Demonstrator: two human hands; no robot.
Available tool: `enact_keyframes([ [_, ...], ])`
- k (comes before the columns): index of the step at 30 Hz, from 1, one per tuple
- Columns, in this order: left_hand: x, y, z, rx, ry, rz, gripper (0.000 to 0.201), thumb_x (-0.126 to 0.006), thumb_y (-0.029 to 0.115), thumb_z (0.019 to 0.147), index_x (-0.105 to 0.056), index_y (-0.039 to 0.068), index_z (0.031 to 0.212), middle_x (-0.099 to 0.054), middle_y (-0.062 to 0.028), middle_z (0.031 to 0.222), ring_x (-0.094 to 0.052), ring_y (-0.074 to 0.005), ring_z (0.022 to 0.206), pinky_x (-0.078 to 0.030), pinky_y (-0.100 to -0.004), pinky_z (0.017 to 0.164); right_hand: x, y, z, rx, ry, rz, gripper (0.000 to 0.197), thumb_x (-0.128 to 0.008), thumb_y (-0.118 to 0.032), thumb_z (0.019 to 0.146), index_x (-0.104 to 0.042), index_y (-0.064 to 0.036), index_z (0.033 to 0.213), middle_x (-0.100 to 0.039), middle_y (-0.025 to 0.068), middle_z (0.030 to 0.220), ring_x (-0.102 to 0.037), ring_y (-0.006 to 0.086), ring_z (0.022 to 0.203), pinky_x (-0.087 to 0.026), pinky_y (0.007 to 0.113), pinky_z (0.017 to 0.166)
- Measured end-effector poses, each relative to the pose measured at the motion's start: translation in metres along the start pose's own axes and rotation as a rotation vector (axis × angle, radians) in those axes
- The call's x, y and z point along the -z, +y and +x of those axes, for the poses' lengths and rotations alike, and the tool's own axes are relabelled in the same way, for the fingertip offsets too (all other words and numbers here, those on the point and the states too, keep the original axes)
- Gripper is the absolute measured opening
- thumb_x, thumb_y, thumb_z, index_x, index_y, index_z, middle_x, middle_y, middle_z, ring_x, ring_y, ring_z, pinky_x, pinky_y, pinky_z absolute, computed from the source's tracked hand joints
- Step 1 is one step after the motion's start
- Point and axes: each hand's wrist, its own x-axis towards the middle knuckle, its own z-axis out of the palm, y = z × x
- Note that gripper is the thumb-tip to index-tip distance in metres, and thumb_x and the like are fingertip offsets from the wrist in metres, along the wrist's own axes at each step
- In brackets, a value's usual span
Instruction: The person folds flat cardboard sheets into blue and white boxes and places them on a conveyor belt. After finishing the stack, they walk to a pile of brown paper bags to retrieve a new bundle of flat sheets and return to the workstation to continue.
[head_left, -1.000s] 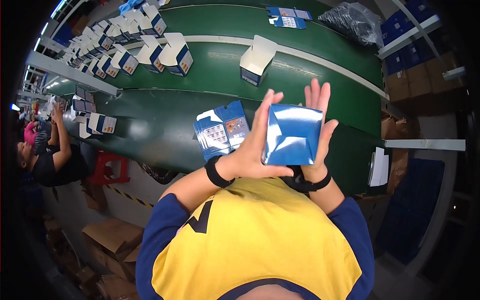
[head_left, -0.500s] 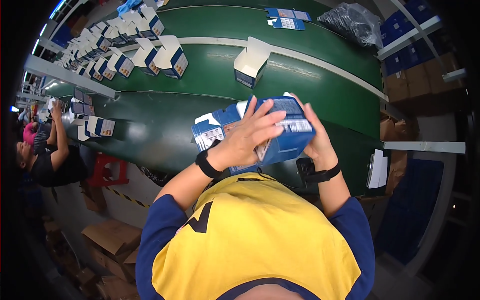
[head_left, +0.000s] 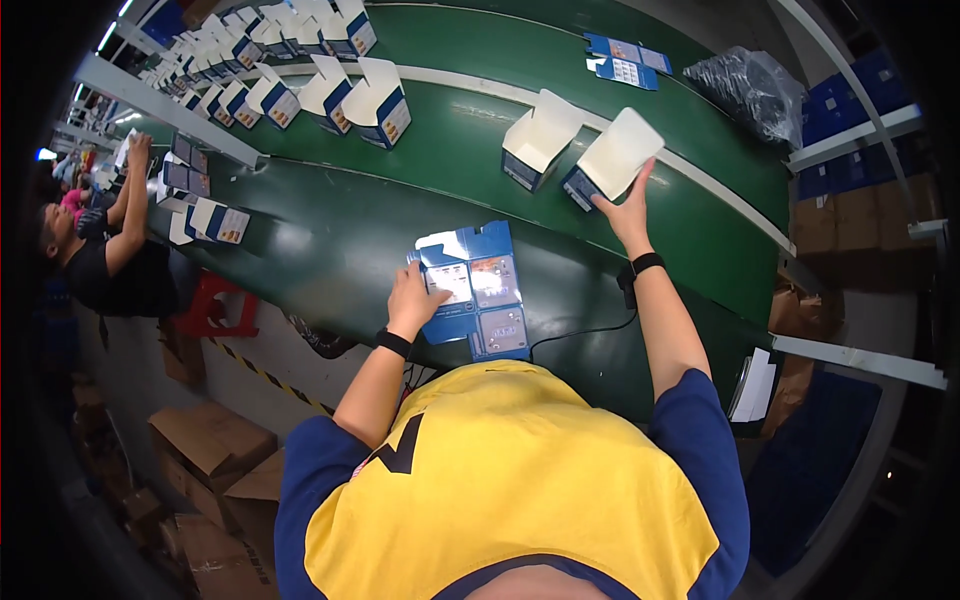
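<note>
A folded blue-and-white carton [head_left: 617, 155], its tall white lid flap standing up, is held by my right hand [head_left: 630, 210], thumb at the near side and fingers at the right edge. It stands on the green conveyor, close beside a similar open carton [head_left: 535, 145]. My left hand [head_left: 408, 305] is closed on the left edge of a flat blue carton [head_left: 497, 285] lying on the dark table in front of me; its thumb lies over the printed panel. Several flat cartons may be layered there; I cannot tell how many.
Open cartons [head_left: 380, 105] line the conveyor at the far left. Another flat carton [head_left: 625, 62] and a grey plastic bag [head_left: 750, 90] lie at the back right. A co-worker [head_left: 110, 240] works at the left near a red stool [head_left: 215, 305]. A thin cable [head_left: 585, 332] crosses the table.
The carton that both hands held has gone forward and right onto the conveyor with my right hand. My left hand has let go of it and moved back to the flat carton.
</note>
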Motion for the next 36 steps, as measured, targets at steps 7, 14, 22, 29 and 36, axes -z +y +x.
enact_keyframes([
  [7, -0.017, 0.003, -0.006, 0.039, 0.091, 0.003, 0.073, -0.077, 0.027, 0.064, -0.04, -0.001, 0.121, -0.05, -0.0216, 0.109, -0.052, -0.0366, 0.101, -0.046, -0.0417, 0.082, -0.056, 0.026, -0.079, -0.335, -0.127, -0.089, 0.089, -0.068, -0.019, 0.072, -0.012, -0.0033, 0.14, -0.037, 0.0242, 0.132, -0.042, 0.034, 0.119, -0.036, 0.036, 0.097],
  [14, -0.027, 0.009, 0.021, 0.218, -0.122, -0.542, 0.058, -0.074, 0.026, 0.07, -0.045, -0.002, 0.111, -0.054, -0.0167, 0.102, -0.056, -0.0256, 0.092, -0.046, -0.0338, 0.076, -0.087, -0.016, -0.164, -0.21, -0.483, -0.041, 0.063, -0.067, -0.025, 0.077, -0.04, 0.0009, 0.128, -0.052, 0.0176, 0.119, -0.054, 0.0207, 0.105, -0.046, 0.03, 0.084],
  [22, -0.014, 0.078, -0.012, 0.047, 0.151, -1.209, 0.04, -0.067, 0.021, 0.079, -0.048, -0.001, 0.106, -0.054, -0.0052, 0.092, -0.051, -0.0103, 0.083, -0.041, -0.0223, 0.074, -0.006, -0.092, -0.173, -0.43, -0.474, 0.807, 0.044, -0.062, -0.017, 0.083, -0.047, 0.0045, 0.119, -0.06, 0.0181, 0.104, -0.058, 0.0156, 0.093, -0.045, 0.025, 0.082],
  [29, 0.032, 0.138, -0.042, -0.423, -0.109, -1.355, 0.055, -0.065, 0.024, 0.083, -0.04, 0.0, 0.126, -0.055, -0.0045, 0.104, -0.051, -0.0104, 0.091, -0.04, -0.0227, 0.08, 0.037, -0.116, -0.181, -0.068, -0.612, 0.26, 0.056, -0.066, -0.021, 0.082, -0.042, -0.0019, 0.128, -0.057, 0.0118, 0.113, -0.056, 0.0146, 0.096, -0.043, 0.027, 0.085],
  [36, 0.023, 0.147, -0.067, -0.551, -0.702, -1.359, 0.081, -0.068, 0.026, 0.08, -0.02, 0.0, 0.14, -0.037, -0.0145, 0.136, -0.037, -0.0202, 0.124, -0.029, -0.0299, 0.101, 0.035, -0.113, -0.169, -0.219, -0.216, 0.927, 0.124, -0.079, -0.045, 0.062, 0.009, -0.0099, 0.142, -0.031, 0.0139, 0.135, -0.039, 0.021, 0.119, -0.033, 0.031, 0.097],
])
